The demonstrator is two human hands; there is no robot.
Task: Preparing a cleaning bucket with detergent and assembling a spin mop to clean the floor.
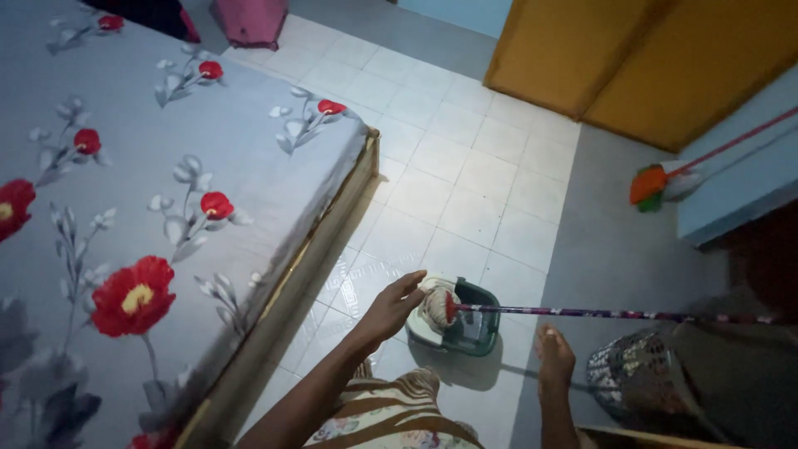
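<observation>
Left hand [392,308] closed on mop head [435,304] over green bucket [478,328], right hand unseen: risk of tipping bucket through sideways pull on handle [598,313].

The person's left hand [392,306] was bare, with no ring, watch or glove to be seen on it, and the forearm behind it carried no sleeve as far as the lower edge of the view. A bare foot [555,356] showed without shoe or sock. Over the lap lay a loose garment [399,414] of pale cream cloth crossed by broad brown stripes, with what seemed to be a small floral print near the bottom edge, though the dim light left that pattern hard to make out.
</observation>
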